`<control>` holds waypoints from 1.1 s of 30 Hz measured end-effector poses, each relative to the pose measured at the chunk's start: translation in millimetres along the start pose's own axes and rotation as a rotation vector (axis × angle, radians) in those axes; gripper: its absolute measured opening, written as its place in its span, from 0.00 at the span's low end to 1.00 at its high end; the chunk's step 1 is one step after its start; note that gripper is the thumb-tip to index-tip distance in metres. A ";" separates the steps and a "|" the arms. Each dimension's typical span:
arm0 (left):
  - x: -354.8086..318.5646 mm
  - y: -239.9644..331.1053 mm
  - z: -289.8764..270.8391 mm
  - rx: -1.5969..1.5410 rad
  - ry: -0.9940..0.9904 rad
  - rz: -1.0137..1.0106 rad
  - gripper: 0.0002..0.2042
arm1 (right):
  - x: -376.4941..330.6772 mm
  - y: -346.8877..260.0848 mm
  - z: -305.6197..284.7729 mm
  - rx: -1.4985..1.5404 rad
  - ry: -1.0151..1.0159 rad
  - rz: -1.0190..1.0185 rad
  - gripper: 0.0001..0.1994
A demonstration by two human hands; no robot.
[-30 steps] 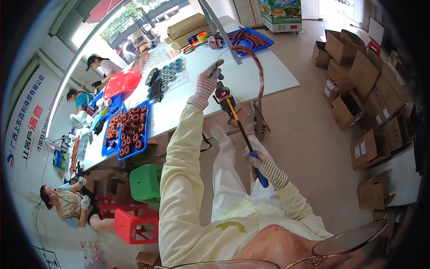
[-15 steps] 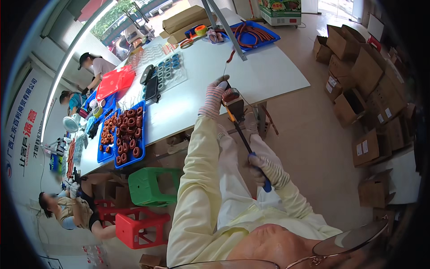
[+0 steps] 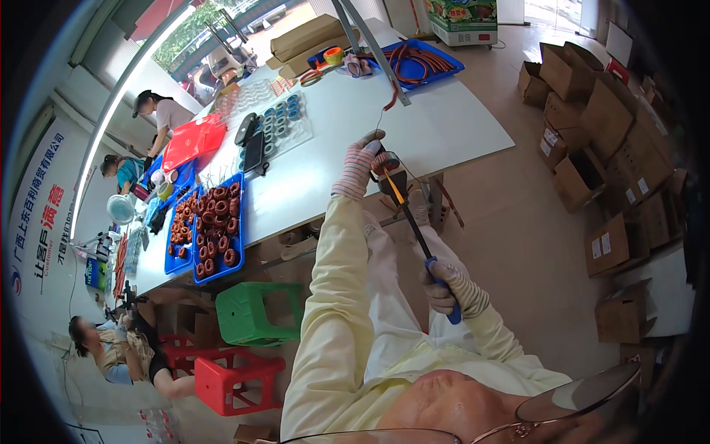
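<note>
My left hand (image 3: 359, 164), in a striped knit glove, is closed around a small ring coil (image 3: 384, 161) wound in reddish-brown wire, held beyond the table's front edge. A thin wire runs up from these fingers to a reddish-brown strand (image 3: 393, 95) over the tabletop. Lower and to the right, my right hand (image 3: 450, 287), gloved the same way, grips the blue handle of a long tool (image 3: 418, 240) with a black shaft. The shaft reaches up to the coil, beside an orange strip; its tip cannot be made out against the dark piece there.
On the white table (image 3: 444, 122) are blue trays of wound coils (image 3: 218, 229), a blue tray (image 3: 425, 63) of long strands, ring cores (image 3: 277, 122) and a phone (image 3: 253, 149). Green (image 3: 255, 312) and red stools (image 3: 233, 383) stand left; cardboard boxes (image 3: 580, 177) lie right. Other people work left.
My right hand and the tool have shifted slightly right and down. The coil in my left hand has turned a little. The reddish-brown strand has swung to the right.
</note>
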State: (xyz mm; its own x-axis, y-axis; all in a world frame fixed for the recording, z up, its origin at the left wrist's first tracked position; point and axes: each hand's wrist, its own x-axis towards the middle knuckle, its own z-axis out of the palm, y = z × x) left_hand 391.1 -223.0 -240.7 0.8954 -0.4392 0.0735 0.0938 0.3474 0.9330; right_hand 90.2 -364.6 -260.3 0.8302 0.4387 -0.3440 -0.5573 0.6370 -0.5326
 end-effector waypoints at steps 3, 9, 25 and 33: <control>7.4 -6.2 -3.8 0.055 0.009 -0.038 0.15 | 17.5 -16.1 14.3 0.006 -0.041 -0.073 0.14; 11.1 -11.7 -3.3 0.118 0.184 0.069 0.11 | 38.5 -10.5 12.4 0.707 -0.642 0.118 0.12; -118.4 83.8 103.0 1.798 -0.377 0.670 0.17 | -92.2 52.3 11.1 -0.008 -0.045 -0.189 0.11; -101.9 51.6 82.9 2.030 -0.693 0.995 0.19 | -127.3 46.7 -4.9 -0.015 0.055 -0.007 0.10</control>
State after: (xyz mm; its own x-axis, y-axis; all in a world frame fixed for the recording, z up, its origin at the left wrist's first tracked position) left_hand 268.6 -229.0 -170.8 0.1203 -0.9716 0.2040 -0.8735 -0.2012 -0.4433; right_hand -41.3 -393.8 -245.2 0.8340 0.3985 -0.3816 -0.5513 0.6302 -0.5468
